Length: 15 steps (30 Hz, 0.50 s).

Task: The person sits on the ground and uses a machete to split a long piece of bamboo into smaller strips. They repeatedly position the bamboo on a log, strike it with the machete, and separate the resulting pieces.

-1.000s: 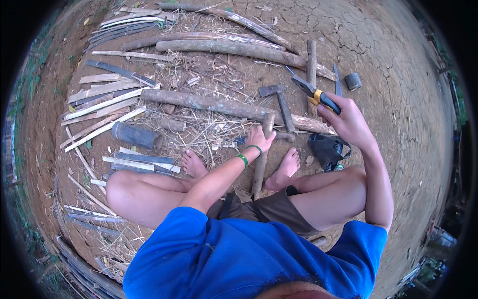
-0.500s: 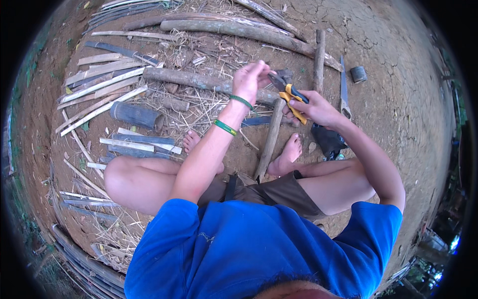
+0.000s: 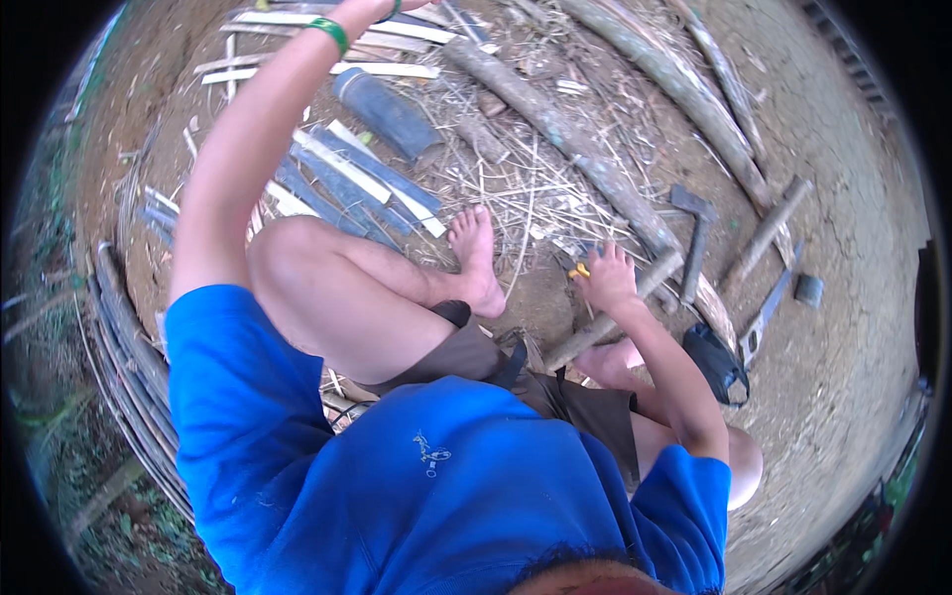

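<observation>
My left arm [image 3: 233, 159] stretches up to the far left, past the upper edge of the picture. Only the wrist and a sliver of my left hand [image 3: 405, 4] show, among split bamboo strips; its fingers are cut off. Low over the ground in front of me, my right hand [image 3: 608, 280] has its fingers spread. Beside its thumb lies a pair of yellow-handled pliers [image 3: 579, 270], mostly hidden by the hand and litter. Just under that wrist runs a short wooden pole [image 3: 595, 332], slanting between my feet.
A log [image 3: 555, 119] lies across the ground ahead. To the right are a hatchet [image 3: 696, 238], a handsaw [image 3: 769, 312], a black bag [image 3: 716, 362] and a dark cylinder [image 3: 808, 290]. Bamboo strips [image 3: 347, 169] and a bamboo section [image 3: 387, 114] are on the left.
My right hand has lowered the pliers to the ground and its fingers have spread. My left hand has moved far up and left, and the view has turned.
</observation>
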Tool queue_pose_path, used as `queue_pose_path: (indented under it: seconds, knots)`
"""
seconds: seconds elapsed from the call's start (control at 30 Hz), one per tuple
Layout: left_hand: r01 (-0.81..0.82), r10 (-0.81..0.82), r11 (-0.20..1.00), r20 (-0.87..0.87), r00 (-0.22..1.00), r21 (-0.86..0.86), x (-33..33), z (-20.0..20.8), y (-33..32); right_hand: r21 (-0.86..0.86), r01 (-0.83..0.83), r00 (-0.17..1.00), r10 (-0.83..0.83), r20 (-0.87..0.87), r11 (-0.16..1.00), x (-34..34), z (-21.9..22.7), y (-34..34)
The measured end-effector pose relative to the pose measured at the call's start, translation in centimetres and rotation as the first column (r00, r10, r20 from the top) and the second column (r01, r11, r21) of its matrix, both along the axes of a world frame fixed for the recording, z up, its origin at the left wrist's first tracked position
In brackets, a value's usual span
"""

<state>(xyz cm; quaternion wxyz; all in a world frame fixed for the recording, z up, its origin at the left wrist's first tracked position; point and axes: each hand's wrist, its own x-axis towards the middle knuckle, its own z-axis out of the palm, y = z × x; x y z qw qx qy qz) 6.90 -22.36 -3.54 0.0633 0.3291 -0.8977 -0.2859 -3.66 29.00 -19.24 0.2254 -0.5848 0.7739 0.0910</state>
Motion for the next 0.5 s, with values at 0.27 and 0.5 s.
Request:
queue_pose_path:
  seconds: [0.27, 0.5]
  knots:
    - [-0.173, 0.146, 0.945, 0.116, 0.982, 0.276, 15.0, -2.5, 7.8, -0.364, 0.028, 0.667, 0.254, 0.701, 0.931, 11.6, -2.8, -17.7]
    - [-0.67, 0.936, 0.344, -0.181, 0.302, 0.658, 28.7, -14.7, 15.5, -0.131, -0.074, 0.918, 0.119, 0.379, 0.989, 22.3, -9.1, -23.8]
